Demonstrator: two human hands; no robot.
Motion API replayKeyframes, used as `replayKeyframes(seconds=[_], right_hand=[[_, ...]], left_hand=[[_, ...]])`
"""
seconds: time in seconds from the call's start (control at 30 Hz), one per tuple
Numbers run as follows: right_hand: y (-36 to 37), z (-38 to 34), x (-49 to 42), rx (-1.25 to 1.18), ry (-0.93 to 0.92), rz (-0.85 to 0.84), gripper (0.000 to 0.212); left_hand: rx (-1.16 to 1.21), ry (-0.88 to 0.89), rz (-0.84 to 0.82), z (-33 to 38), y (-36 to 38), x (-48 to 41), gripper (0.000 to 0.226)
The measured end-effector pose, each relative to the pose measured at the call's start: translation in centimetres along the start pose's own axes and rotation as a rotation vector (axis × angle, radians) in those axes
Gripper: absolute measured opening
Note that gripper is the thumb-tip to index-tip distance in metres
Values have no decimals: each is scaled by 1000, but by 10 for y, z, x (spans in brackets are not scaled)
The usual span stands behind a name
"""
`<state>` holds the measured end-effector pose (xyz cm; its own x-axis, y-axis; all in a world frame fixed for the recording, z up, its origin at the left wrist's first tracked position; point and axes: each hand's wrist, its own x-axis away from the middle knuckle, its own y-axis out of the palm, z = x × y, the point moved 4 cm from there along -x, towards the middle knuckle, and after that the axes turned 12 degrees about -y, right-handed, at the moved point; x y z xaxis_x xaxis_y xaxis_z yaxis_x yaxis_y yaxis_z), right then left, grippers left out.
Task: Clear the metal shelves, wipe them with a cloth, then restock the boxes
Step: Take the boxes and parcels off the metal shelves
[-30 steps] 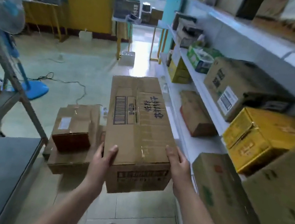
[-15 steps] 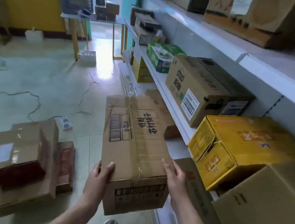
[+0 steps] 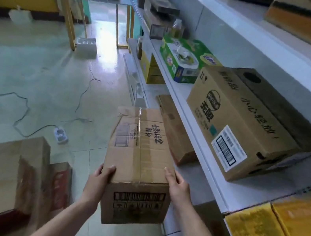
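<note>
Item: taped box point(image 3: 139, 156), held off the floor between our left hand point(image 3: 102, 175) and right hand point(image 3: 177, 186), each curled round a near top edge, thumbs on top. Change: we have turned from the floor stack point(image 3: 11, 175), now at our left, toward the white shelves point(image 3: 237, 191); a bare stretch of lower shelf beside the brown carton point(image 3: 176, 134) lies just ahead. We judge restocking under way

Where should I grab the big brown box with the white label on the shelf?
Probably from the aisle, gripping both short ends of the brown box. Its long labelled face runs along the shelf edge, a darker box sits behind it, and bare shelf lies beside the near end.
</note>
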<state>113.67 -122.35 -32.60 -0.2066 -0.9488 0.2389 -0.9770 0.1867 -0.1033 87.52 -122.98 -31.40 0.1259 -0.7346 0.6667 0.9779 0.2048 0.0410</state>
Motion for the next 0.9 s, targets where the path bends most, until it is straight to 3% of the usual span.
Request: replayKeyframes(seconds=[0.07, 0.2, 0.4, 0.67, 0.9], right_hand=[[8, -11, -30, 8, 22, -18, 107], [27, -20, -99, 55, 73, -45, 63], [49, 55, -213, 125, 158, -84, 40], [41, 159, -287, 312, 445, -215, 55], [48, 146, -303, 386, 494, -309, 57]], left_hand=[[2, -5, -2, 16, 2, -28, 26], [-9, -24, 15, 34, 13, -87, 36], [-85, -98, 3, 16, 31, -200, 52], [-106, -323, -34, -64, 59, -293, 68], [-193, -409, 30, -39, 62, -292, 69]])
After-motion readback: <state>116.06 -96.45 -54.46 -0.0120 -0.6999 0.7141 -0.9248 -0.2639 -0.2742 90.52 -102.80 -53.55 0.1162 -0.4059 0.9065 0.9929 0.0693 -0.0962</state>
